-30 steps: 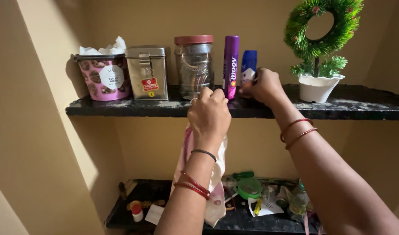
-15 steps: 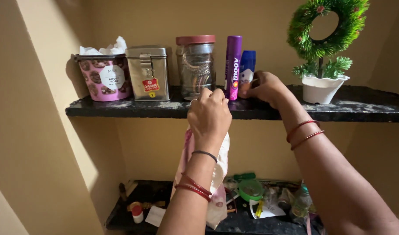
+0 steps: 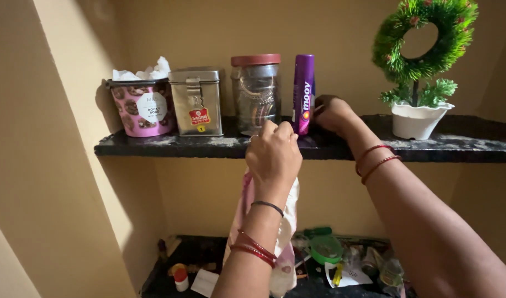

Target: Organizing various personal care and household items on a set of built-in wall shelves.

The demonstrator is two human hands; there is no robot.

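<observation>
Upper shelf point(image 3: 153, 146), L to R: tub point(image 3: 139, 107), tin point(image 3: 196, 102), jar point(image 3: 257, 94), spray can point(image 3: 303, 94), plant pot point(image 3: 418, 118).
My right hand point(image 3: 331, 113): just R of can.
My left hand point(image 3: 274, 157): before jar.

Upper shelf point(image 3: 153, 146): left half crowded, tub point(image 3: 139, 107), tin point(image 3: 196, 102), jar point(image 3: 256, 94), purple can point(image 3: 303, 94) stood close together. Open stretch lay between the can and the plant pot point(image 3: 417, 120); right hand point(image 3: 331, 113) occupied its left end. Front edge bare below the tin.
</observation>
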